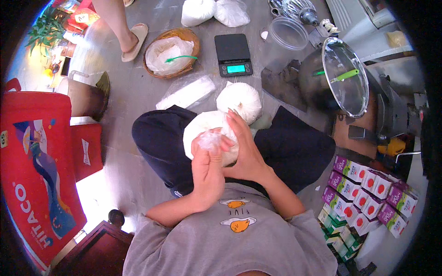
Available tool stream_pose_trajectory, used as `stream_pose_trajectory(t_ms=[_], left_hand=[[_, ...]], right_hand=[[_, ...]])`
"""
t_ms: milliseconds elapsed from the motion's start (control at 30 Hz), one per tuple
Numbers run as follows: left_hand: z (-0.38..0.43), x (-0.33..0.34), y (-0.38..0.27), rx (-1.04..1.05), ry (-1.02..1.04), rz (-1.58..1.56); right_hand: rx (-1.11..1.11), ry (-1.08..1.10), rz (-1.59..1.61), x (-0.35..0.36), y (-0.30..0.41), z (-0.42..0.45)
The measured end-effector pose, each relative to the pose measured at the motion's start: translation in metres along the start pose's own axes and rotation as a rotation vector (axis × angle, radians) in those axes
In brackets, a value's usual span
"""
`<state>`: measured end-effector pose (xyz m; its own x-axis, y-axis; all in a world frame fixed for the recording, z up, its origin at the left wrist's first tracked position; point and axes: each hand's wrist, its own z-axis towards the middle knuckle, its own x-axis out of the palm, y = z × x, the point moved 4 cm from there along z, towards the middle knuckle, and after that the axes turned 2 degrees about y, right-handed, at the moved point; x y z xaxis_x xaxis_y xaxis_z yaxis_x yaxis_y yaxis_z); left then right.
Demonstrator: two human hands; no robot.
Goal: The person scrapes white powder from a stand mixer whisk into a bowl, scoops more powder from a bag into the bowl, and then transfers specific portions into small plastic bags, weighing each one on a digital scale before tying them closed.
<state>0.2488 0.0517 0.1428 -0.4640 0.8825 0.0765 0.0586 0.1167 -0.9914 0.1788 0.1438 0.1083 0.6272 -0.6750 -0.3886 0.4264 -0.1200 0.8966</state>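
Observation:
My left hand (209, 162) grips the gathered top of a clear plastic bag filled with a white substance (197, 126), held above my lap. My right hand (247, 148) cups the same bag's right side, fingertips near its top. Just beyond it, a second filled white bag (239, 100) rests on the floor. A black digital scale (232, 48) with a lit display lies farther ahead, its platform bare. Left of the scale, a wicker basket (196, 41) holds an open plastic bag (169, 55) with a green tie on it. A pack of plastic bags (190, 93) lies in front of the basket.
Two filled white bags (198, 12) stand at the far side. On the right are a clear plastic tub (285, 51), a large metal bowl (314, 79) with a green-handled spatula (345, 75), whisk attachments (298, 8) and several cartons (367, 200). Another person's foot in a slipper (136, 43) is upper left; a red bag (41, 165) stands left.

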Motion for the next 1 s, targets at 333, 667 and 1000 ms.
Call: stream_pose_trajectory(t_ms=[333, 667, 1000], left_hand=[[0.042, -0.047, 0.031, 0.556, 0.234, 0.676], [0.026, -0.071, 0.094, 0.302, -0.038, 0.551], [0.031, -0.024, 0.080, 0.491, 0.045, 0.125]], right_hand=[[-0.235, -0.349, -0.107, 0.014, -0.025, -0.004], [-0.310, -0.327, -0.181, 0.034, -0.015, 0.009], [-0.283, -0.389, -0.292, 0.011, 0.004, 0.008]])
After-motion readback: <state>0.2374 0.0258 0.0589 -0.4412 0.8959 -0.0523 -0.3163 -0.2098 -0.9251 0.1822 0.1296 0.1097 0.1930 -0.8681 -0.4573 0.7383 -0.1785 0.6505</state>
